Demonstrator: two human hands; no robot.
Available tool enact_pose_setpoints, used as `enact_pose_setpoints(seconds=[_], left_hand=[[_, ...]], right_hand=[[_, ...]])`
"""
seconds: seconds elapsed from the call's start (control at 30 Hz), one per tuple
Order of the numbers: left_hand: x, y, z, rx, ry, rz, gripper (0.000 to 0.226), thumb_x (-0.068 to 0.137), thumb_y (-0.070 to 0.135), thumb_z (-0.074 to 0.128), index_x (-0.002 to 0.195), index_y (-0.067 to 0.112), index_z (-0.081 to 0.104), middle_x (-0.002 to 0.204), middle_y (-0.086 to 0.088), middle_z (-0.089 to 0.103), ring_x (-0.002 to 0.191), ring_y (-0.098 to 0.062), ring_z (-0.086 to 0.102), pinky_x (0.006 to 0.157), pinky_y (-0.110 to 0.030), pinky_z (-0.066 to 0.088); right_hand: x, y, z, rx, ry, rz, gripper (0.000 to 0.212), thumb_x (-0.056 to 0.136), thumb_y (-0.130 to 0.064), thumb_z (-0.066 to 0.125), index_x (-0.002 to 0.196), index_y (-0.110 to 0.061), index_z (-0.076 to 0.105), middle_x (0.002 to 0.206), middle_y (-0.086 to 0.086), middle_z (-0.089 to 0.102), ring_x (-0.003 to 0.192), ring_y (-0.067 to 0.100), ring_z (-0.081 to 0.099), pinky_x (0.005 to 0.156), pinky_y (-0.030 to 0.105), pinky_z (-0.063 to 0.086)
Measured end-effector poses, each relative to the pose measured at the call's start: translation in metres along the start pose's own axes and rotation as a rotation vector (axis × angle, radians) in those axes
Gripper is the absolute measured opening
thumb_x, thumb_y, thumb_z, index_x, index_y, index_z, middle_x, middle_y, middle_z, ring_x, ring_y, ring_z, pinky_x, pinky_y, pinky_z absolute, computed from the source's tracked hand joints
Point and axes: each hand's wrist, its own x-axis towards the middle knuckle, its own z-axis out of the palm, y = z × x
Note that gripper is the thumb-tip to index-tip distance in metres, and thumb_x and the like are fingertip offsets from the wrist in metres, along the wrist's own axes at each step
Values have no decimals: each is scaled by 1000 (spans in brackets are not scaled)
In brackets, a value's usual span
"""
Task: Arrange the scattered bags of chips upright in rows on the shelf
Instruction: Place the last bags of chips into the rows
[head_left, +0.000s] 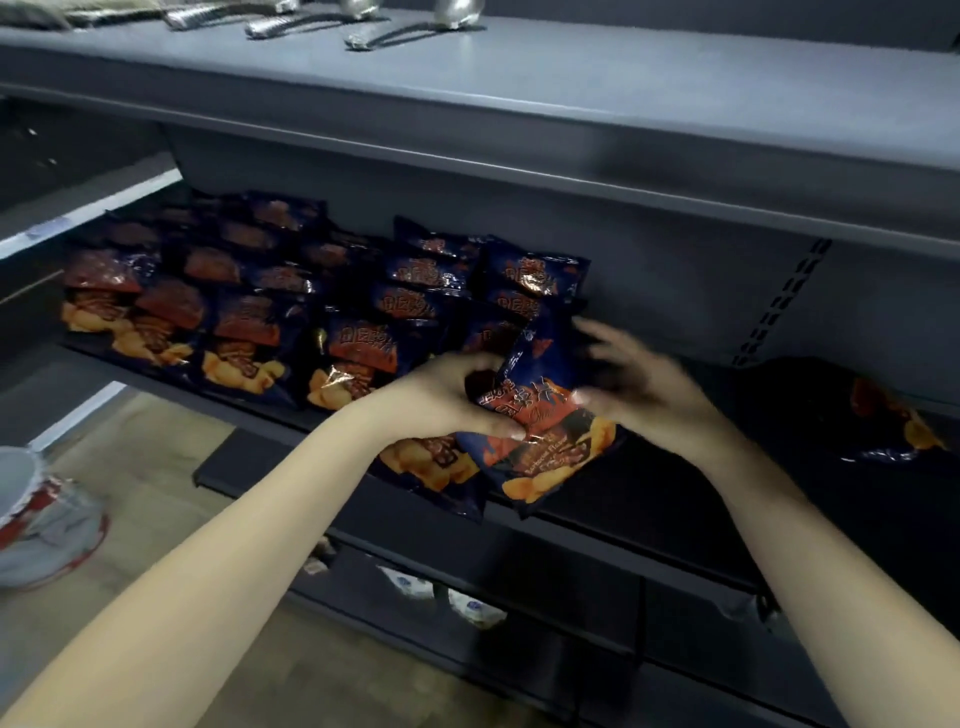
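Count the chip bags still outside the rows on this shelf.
2: one held bag, gripped by the left hand at the front edge of the shelf, and one loose bag lying at the far right. The dark right end may hide more.

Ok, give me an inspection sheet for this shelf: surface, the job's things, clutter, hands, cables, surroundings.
Surface: dark shelf, in shadow.
Job's things: chip rows on the left; held bag tilted at the front edge; stray bag lying far right.
Clutter: nothing seen.
Hands: left hand grips the held bag; right hand blurred, fingers spread at the bag's right side, grip unclear.
Cables: nothing seen.
Surroundings: silver packets on the upper shelf; white packets below; bucket on the floor.
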Motion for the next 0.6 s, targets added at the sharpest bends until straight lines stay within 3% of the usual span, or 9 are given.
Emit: enact_pose_setpoints(seconds=[0.07,0.13,0.2,0.27,0.37,0.43,0.5,0.6], left_hand=[[-8,-6,-2,23,1,18,74,63,33,85,128,25,50,110,29,54,96,21,51,82,0,39],[-15,-11,-5,61,57,21,64,64,38,84,117,37,48,101,38,42,87,24,48,69,7,34],[-21,-15,-7,-4,145,8,49,66,44,80,105,42,51,104,35,46,92,10,56,70,0,43],[-28,-20,-8,-134,284,1,46,68,45,77,105,46,51,110,23,53,93,0,63,73,-17,54],[-36,-32,-12,-126,481,56,75,66,43,77,128,42,36,121,14,53,106,-1,57,86,-19,50],[-42,-45,-13,99,464,76,99,67,41,79,143,40,16,139,6,41,125,-7,44,100,-19,38],[-45,-57,-9,458,328,114,109,68,42,79,145,42,1,155,0,18,140,-15,22,110,-22,23],[-38,-69,2,817,160,116,116,67,45,78,146,42,-7,156,12,-11,144,-18,0,110,-34,26]], right_hand=[[7,5,19,-61,-212,55,64,62,-49,82,115,-57,46,113,-24,61,107,-6,57,96,27,48],[12,15,37,9,-227,48,51,69,-27,81,111,-40,55,108,-13,68,103,1,62,95,32,50],[15,21,44,152,-168,11,43,71,-17,78,108,-30,60,103,-10,71,99,5,65,86,25,52],[21,25,44,254,-59,-29,38,69,-20,76,105,-26,63,98,-14,72,94,3,67,77,14,50],[29,35,37,360,226,-13,34,68,-28,75,101,-26,66,93,-17,72,89,-1,67,71,11,48],[33,44,31,374,397,34,31,70,-30,75,99,-27,66,91,-17,72,87,-3,66,69,10,49],[32,52,27,344,452,60,30,71,-31,76,99,-29,66,91,-18,71,87,-4,66,67,9,49],[26,61,30,330,424,89,32,66,-38,75,95,-30,66,88,-22,71,84,-4,67,64,8,49]])
